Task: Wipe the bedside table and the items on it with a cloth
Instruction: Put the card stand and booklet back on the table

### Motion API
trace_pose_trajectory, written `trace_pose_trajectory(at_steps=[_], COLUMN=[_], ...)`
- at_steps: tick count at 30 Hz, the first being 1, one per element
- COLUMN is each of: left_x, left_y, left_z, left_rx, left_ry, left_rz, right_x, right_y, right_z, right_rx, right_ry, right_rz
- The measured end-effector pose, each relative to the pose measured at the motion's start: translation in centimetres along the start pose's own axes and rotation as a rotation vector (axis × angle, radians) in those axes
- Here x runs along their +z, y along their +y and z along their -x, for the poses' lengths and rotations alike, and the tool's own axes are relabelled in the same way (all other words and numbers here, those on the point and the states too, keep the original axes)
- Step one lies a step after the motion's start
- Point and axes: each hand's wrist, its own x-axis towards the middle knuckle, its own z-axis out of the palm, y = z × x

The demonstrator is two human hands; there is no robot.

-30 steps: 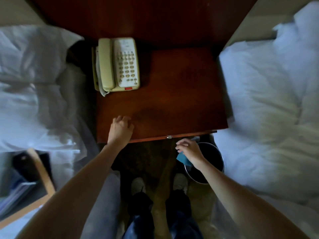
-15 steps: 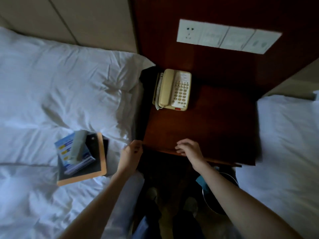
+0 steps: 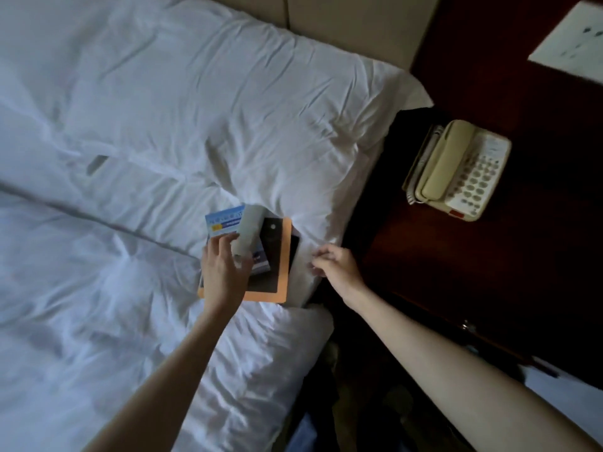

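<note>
The dark wooden bedside table (image 3: 434, 262) stands at the right, with a cream telephone (image 3: 456, 171) near its back left corner. On the white bed beside it lies a stack: an orange-edged black pad (image 3: 277, 272), a blue leaflet (image 3: 223, 220) and a grey remote (image 3: 249, 230). My left hand (image 3: 222, 272) is laid on this stack, fingers on the leaflet and thumb by the remote's lower end. My right hand (image 3: 336, 264) hovers over the bed's edge just right of the pad, fingers loosely curled and holding nothing. No cloth is in sight.
A white pillow (image 3: 228, 93) and a rumpled duvet (image 3: 98, 321) fill the left side. A white switch panel (image 3: 571, 44) sits on the dark wall board above the table. A second bed's corner (image 3: 574, 406) shows at lower right. My legs (image 3: 303, 432) stand in the narrow gap.
The view has swung left from the table to the bed. Both hands left the table's front edge; my left hand now lies on the stack and my right hand is beside it.
</note>
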Motion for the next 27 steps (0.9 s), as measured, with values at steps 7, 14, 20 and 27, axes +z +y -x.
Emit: trace_pose_trajectory(at_steps=[7,14,20,27], left_x=[2.1,3.3,1.4,2.3], left_y=[-1.2,-0.1,3.6,10.0], left_z=[-2.1,-2.1,0.5,2.2], left_rx=[-0.187,-0.289,-0.322,-0.148], left_ry=[-0.194,-0.155,-0.205,-0.528], left_rz=[-0.003,0.061,0.534,0.726], right_x=[3.6,3.2,1.6,-3.7], right_y=[-1.5,-1.4,-1.3,0.9], right_z=[-1.7,-2.2,-1.3,0.9], right_rx=[-0.001,0.042,0.061,0.042], right_ry=[-0.033,-0.034,-0.063,-0.059], right_rz=[-0.049,-0.157,-0.368,-0.808])
